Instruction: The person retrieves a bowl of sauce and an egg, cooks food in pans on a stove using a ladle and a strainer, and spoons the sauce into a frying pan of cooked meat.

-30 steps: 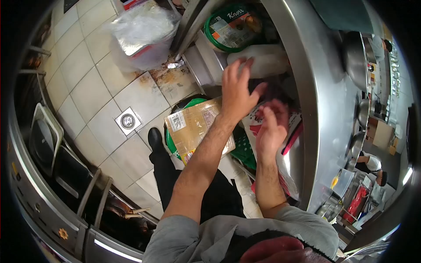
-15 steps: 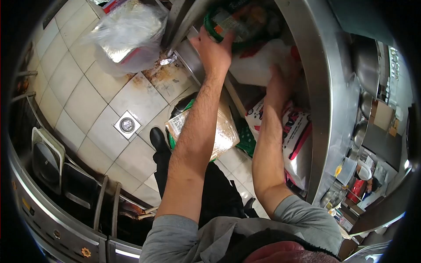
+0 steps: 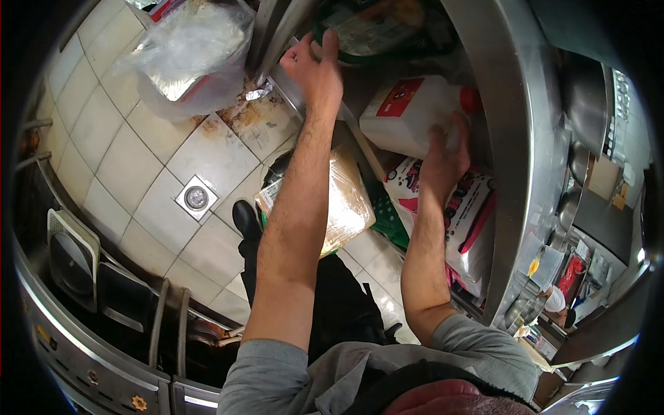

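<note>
My left hand (image 3: 317,77) is at the upper middle, at the left edge of a dark green-rimmed tub (image 3: 377,33). Its thumb and fingers are spread apart, with the thumb overlapping the rim. On the shelf below the tub lies a white plastic jug (image 3: 408,124) with a red label and red cap, tilted on its side. My right hand (image 3: 446,159) has its fingers on the jug's lower right part; where the fingers meet it is partly hidden. Just beneath the jug is a white, pink and black printed bag (image 3: 470,218).
A wrapped cardboard box (image 3: 349,197) stands below my left forearm. A plastic-wrapped package (image 3: 194,52) lies on the tiled floor (image 3: 149,149), near a drain. The steel counter edge (image 3: 515,159) curves along the right. Another person is in the far right background.
The jug has turned so that its red label shows, with my right hand still at it. My left hand has shifted left along the tub, which now sits farther up in view.
</note>
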Demonstrator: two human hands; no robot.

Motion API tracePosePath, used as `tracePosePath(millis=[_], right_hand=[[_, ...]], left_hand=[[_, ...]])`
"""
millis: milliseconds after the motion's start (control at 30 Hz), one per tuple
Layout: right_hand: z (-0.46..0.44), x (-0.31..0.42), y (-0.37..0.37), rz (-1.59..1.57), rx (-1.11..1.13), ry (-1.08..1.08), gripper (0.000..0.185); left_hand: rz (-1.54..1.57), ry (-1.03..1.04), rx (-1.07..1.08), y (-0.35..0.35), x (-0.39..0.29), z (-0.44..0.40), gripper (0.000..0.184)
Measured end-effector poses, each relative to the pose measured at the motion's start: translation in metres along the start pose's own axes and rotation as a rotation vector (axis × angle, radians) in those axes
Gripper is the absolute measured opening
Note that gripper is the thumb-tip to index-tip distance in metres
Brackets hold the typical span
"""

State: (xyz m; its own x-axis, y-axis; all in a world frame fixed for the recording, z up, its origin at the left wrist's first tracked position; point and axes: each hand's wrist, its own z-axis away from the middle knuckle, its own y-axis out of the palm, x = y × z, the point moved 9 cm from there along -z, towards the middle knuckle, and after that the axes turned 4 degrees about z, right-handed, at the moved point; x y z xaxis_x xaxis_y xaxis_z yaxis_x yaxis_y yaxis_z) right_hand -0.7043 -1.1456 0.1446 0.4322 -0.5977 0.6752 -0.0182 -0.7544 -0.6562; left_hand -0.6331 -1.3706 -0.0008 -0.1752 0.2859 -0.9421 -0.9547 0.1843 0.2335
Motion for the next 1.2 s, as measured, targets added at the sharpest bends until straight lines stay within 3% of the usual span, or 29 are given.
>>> tracePosePath(millis=[133, 200, 267, 333, 433, 500, 600, 633, 667, 700, 800, 900, 1033, 1100, 1133, 1200], right_hand=[[0.012, 0.035, -0.017, 0.323, -0.125, 0.001, 0.039], [0.018, 0.062, 0.005, -0.197, -0.015, -0.082, 0.039], [0.005, 0.06, 0.053, -0.41, 0.133, 0.081, 0.038], [-0.007, 0.016, 0.101, -0.543, 0.128, 0.455, 0.043], [-0.04, -0.039, 0.133, -0.332, -0.035, 0.383, 0.042], [-0.043, -0.079, 0.148, -0.574, -0.075, 0.719, 0.036], [-0.056, -0.094, 0.152, -0.756, -0.158, 0.777, 0.034], [-0.062, -0.127, 0.169, -0.755, -0.159, 0.779, 0.034], [-0.082, -0.158, 0.172, -0.321, -0.216, 0.42, 0.035], [-0.086, -0.122, 0.167, 0.11, -0.261, 0.057, 0.036], [-0.081, -0.116, 0.155, -0.152, -0.228, 0.251, 0.036], [-0.064, -0.08, 0.143, -0.544, -0.159, 0.533, 0.035], [-0.059, -0.09, 0.145, -0.589, -0.118, 0.483, 0.034], [-0.07, -0.07, 0.139, -0.247, -0.088, 0.188, 0.031], [-0.068, -0.071, 0.138, -0.25, -0.09, 0.19, 0.031], [-0.06, -0.06, 0.14, 0.14, 0.0, 0.104, 0.028]], left_hand=[[-0.143, 0.102, 0.055, 0.003, 0.003, -0.003, 0.054], [-0.088, 0.119, 0.032, 0.001, -0.003, -0.008, 0.048], [-0.08, 0.124, 0.047, 0.005, -0.004, -0.011, 0.046], [-0.073, 0.135, 0.065, 0.009, -0.012, -0.01, 0.044], [-0.088, 0.082, 0.084, 0.008, -0.023, -0.009, 0.042], [-0.069, 0.063, 0.171, 0.013, -0.023, -0.011, 0.043], [-0.064, 0.032, 0.156, 0.014, -0.02, -0.016, 0.04], [-0.065, 0.031, 0.157, 0.014, -0.02, -0.017, 0.04], [-0.037, 0.019, 0.166, 0.014, -0.021, -0.018, 0.038], [-0.009, 0.007, 0.177, 0.015, -0.021, -0.019, 0.036], [0.08, -0.075, 0.196, 0.015, -0.017, -0.017, 0.031], [-0.004, 0.018, 0.141, 0.013, -0.03, -0.014, 0.03], [0.082, -0.051, 0.187, 0.024, -0.036, -0.008, 0.028], [0.111, -0.014, 0.201, 0.03, -0.041, -0.007, 0.03], [0.108, -0.012, 0.203, 0.032, -0.043, -0.007, 0.03], [0.411, -0.156, 0.209, 0.038, -0.037, -0.004, 0.034]])
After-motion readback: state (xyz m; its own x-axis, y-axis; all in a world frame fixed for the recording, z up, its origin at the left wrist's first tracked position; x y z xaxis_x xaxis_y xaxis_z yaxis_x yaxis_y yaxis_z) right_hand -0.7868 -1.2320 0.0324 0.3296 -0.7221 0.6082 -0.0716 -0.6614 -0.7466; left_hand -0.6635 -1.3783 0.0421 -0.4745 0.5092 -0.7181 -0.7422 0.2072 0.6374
